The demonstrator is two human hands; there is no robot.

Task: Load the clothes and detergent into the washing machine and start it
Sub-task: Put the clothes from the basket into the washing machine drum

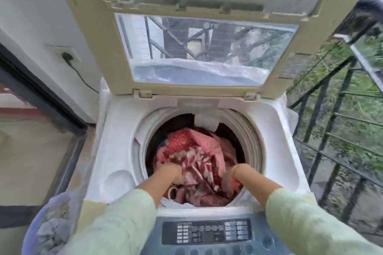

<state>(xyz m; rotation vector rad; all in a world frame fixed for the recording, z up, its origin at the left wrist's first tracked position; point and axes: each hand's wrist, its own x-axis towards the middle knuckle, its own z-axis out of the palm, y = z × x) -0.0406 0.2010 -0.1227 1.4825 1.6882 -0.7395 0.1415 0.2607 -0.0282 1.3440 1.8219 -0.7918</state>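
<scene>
A top-loading washing machine (116,151) stands open, its lid (99,47) raised upright at the back. Red and pink patterned clothes (199,151) fill the drum. Both my arms, in pale green sleeves, reach down into the drum. My left hand (173,172) is buried in the fabric at the drum's left and grips it. My right hand (238,174) is pushed into the clothes at the right, its fingers hidden by cloth. The control panel (207,232) with buttons lies at the near edge between my arms. No detergent is in view.
A lilac laundry basket (51,230) with grey cloth sits at the lower left. A wall socket with a black plug and cable (67,57) is on the white wall to the left. A black metal railing (323,126) runs along the right, greenery beyond.
</scene>
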